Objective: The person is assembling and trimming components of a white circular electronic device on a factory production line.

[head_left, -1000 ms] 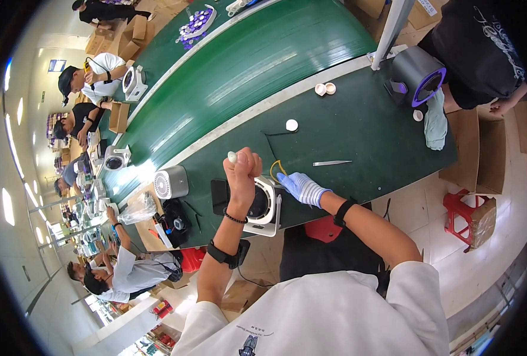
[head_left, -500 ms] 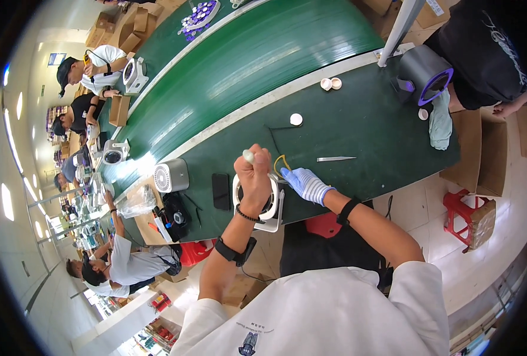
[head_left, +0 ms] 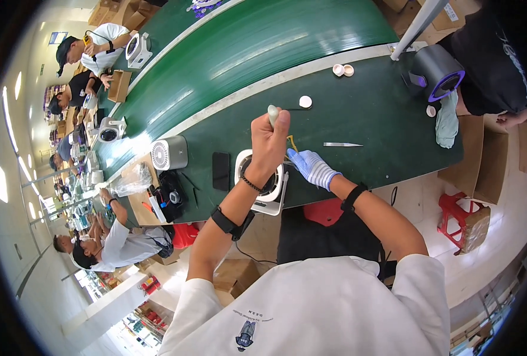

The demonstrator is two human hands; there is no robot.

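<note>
My left hand (head_left: 267, 142) is closed in a fist round a tool, its pale rounded handle end (head_left: 273, 113) sticking out at the top. The tool's working end is hidden. Under that hand and wrist a white round device (head_left: 242, 161) with an open ring and a stand sits at the table's near edge. Just right of it, my right hand (head_left: 315, 169), in a blue-and-white striped glove, pinches a thin yellow strip (head_left: 292, 143) at its fingertips. Between the two hands, the strip's far part is partly hidden.
A black phone (head_left: 220, 171) lies left of the device, beyond it a grey perforated speaker-like unit (head_left: 169, 153). Metal tweezers (head_left: 343, 145) and white round caps (head_left: 305, 102) lie on the green table. A dark cylindrical device (head_left: 438, 74) stands far right, near another person.
My left fist has moved farther away and slightly right, tilting with the tool. The yellow loop now looks narrower beside it. The whole view has shifted a little.
</note>
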